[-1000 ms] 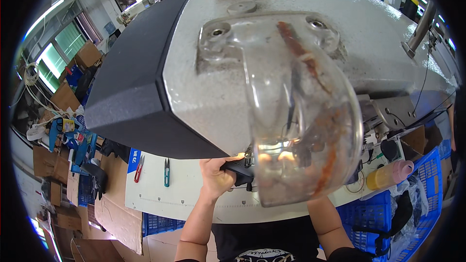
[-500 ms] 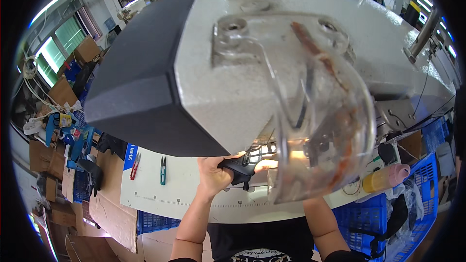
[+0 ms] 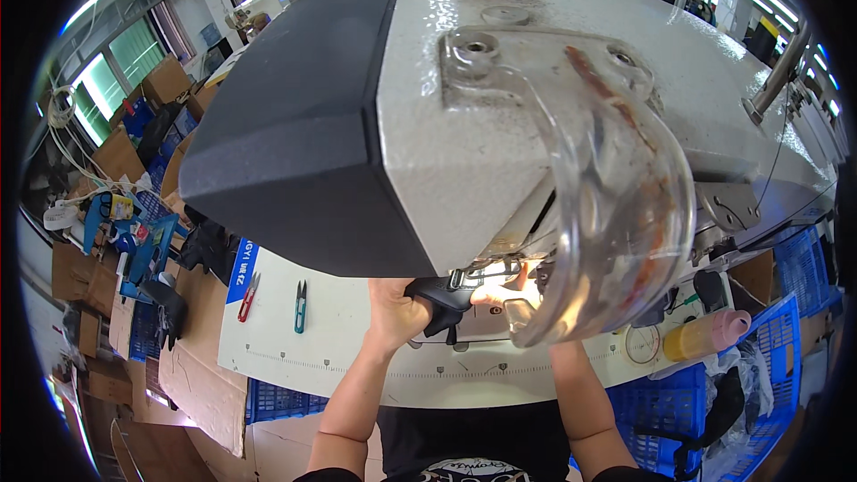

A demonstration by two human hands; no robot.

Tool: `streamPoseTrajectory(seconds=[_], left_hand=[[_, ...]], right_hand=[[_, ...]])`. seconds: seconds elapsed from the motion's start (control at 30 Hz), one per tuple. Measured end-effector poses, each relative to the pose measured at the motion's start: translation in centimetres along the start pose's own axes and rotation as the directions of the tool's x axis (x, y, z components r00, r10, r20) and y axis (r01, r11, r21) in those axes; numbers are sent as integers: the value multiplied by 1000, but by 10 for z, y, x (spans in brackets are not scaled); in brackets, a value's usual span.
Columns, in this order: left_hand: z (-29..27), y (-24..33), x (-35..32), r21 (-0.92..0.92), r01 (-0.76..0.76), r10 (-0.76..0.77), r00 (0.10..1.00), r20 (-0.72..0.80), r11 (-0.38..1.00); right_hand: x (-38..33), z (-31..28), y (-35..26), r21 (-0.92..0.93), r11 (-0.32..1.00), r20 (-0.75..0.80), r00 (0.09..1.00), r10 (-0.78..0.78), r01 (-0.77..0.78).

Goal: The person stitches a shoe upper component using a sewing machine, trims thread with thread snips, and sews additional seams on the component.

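A sewing machine head (image 3: 464,174), white with a dark end cover, stands over my hands. Its curved clear guard (image 3: 625,214) hides part of my right hand. Under the machine, my left hand (image 3: 395,314) is closed around the left side of a black padded fabric piece (image 3: 442,295). My right hand (image 3: 496,293) has its fingers on the right side of that piece, in the lamp's glow by the needle area. The fabric's far side and several fingertips are covered by the machine.
Red-handled thread snips (image 3: 245,303) and teal thread snips (image 3: 300,311) lie on the white tabletop (image 3: 348,373) to the left. A pink-capped bottle (image 3: 710,336) of yellow liquid stands at right, near a blue crate (image 3: 665,402). Cardboard (image 3: 201,384) lies left of the table.
My view has shifted, so the machine head sits further right in the picture. More of my right hand's fingers shows beside the guard. Both hands stay at the black fabric.
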State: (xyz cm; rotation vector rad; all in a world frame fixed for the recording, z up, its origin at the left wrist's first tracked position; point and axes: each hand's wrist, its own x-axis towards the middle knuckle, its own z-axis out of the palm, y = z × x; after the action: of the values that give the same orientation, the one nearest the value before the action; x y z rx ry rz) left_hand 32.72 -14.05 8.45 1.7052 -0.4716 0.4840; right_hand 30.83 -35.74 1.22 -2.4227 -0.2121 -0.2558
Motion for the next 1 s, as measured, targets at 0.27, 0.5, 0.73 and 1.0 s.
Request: streamPoseTrajectory(seconds=[0.27,0.5,0.73,1.0], left_hand=[[0,16,3,213,-147,149,989,4,966],[2,0,2,95,-30,32,999,-17,995],[7,-1,3,-96,56,-67,991,-119,994],[2,4,4,142,-127,137,989,-61,982]], right_hand=[[0,-4,0,8,1000,-24,1000,-7,8],[-3,-2,2,16,1000,-35,999,-22,23],[3,-8,-8,34,995,-127,988,-89,94],[11,-31,-52,145,902,-286,890,-354,406]])
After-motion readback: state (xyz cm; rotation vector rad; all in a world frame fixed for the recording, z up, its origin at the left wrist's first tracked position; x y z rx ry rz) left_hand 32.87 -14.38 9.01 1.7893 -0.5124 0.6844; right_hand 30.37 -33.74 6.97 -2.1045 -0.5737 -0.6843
